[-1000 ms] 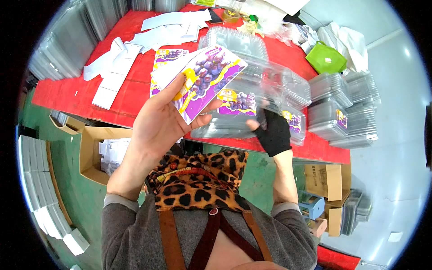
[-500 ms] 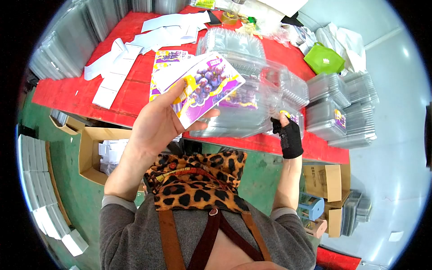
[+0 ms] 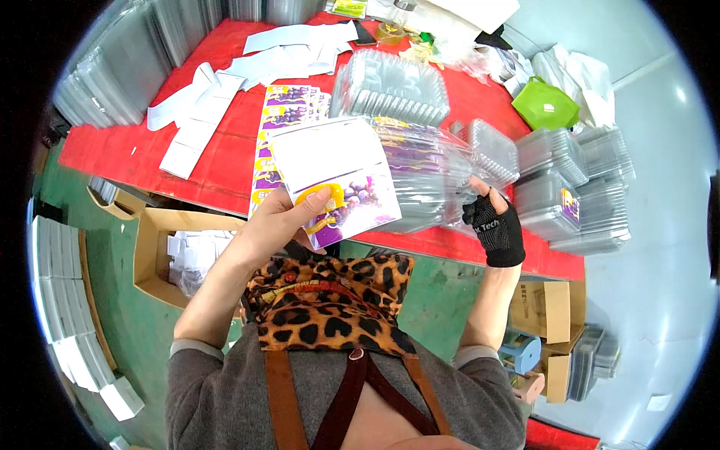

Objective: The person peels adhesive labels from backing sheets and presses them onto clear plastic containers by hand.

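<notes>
My left hand [image 3: 279,223] is closed on a small stack of grape labels [image 3: 358,201], its thumb pressed on the printed face. The upper part of the stack shows white, with purple and yellow grape print below. My right hand [image 3: 493,229], in a black fingerless glove, has curled fingers at the right edge of a clear plastic container [image 3: 427,199]. How firmly it grips is hard to see through the shine. Purple and yellow print shows through the clear plastic. Behind the held stack lies a row of more grape labels [image 3: 271,161].
A stack of clear containers [image 3: 394,86] stands at the back of the red table [image 3: 225,150]. More container stacks [image 3: 547,199] are at the right, near a green bag [image 3: 544,103]. White paper strips [image 3: 196,120] lie at left. A cardboard box [image 3: 150,259] is below the edge.
My left hand has lowered and tilted the labels, so white now shows above the grape print. My right hand has moved slightly right, and the clear plastic beside it has shifted.
</notes>
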Tool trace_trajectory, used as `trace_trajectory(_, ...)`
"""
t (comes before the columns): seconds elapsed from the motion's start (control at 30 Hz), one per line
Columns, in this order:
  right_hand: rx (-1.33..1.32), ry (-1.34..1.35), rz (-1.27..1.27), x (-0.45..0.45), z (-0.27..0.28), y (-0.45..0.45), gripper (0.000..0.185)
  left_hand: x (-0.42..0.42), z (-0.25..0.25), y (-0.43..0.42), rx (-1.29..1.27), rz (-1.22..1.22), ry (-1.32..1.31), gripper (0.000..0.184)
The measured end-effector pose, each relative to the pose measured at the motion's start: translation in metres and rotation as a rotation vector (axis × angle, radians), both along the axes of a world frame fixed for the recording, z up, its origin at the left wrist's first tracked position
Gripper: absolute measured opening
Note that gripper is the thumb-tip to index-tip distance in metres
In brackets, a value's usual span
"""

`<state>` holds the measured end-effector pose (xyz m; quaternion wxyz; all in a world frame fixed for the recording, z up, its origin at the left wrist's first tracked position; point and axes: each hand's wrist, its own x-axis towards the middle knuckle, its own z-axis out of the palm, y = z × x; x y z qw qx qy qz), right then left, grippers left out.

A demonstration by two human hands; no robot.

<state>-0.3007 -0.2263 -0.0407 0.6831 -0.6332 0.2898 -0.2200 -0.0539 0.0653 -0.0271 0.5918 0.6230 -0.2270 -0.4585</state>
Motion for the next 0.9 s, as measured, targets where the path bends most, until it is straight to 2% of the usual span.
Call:
trace_trajectory(0.07,-0.026,-0.017,0.02,-0.001,0.002,0.002,0.062,-0.002,0.006,0.0,-0.036,-0.011,0.099,0.051)
trace_trajectory(0.17,-0.063,-0.048,0.01,0.001,0.014,0.012,0.062,-0.001,0.014,0.002,-0.046,-0.106,0.049,0.053)
trace_trajectory(0.27,-0.058,-0.091,-0.001,0.003,0.018,0.017,0.061,0.002,-0.001,0.006,-0.019,-0.102,0.098,0.053)
trace_trajectory(0.37,-0.029,-0.087,-0.016,0.003,0.022,0.02,0.059,0.002,0.002,0.005,-0.072,0.018,0.288,0.052)
trace_trajectory(0.43,0.0,-0.076,-0.045,0.003,0.028,0.024,0.056,0.004,0.004,0.0,-0.222,0.027,0.417,0.051)
trace_trajectory(0.53,-0.595,0.187,-0.189,0.007,0.02,0.033,0.041,0.001,0.006,-0.008,-0.309,0.081,0.484,0.048)
trace_trajectory(0.57,-0.838,0.188,-0.324,0.01,0.021,0.038,0.03,0.0,0.001,-0.009,-0.308,0.099,0.477,0.047)
trace_trajectory(0.67,-1.338,-0.049,-0.444,0.024,0.052,0.067,0.029,-0.005,-0.002,-0.011,-0.309,0.146,0.426,0.042)
trace_trajectory(0.73,-1.46,-0.145,-0.136,0.029,0.075,0.094,0.033,-0.006,-0.008,-0.012,-0.289,0.183,0.392,0.042)
trace_trajectory(0.8,-1.802,-0.2,0.075,0.058,0.082,0.111,0.043,-0.013,0.005,-0.011,-0.314,0.19,0.417,0.039)
trace_trajectory(0.87,-1.804,-0.214,0.222,0.078,0.073,0.114,0.042,-0.018,0.005,-0.009,-0.336,0.201,0.35,0.036)
trace_trajectory(0.9,-1.8,-0.219,0.296,0.088,0.068,0.116,0.042,-0.018,0.002,-0.008,-0.318,0.186,0.343,0.041)
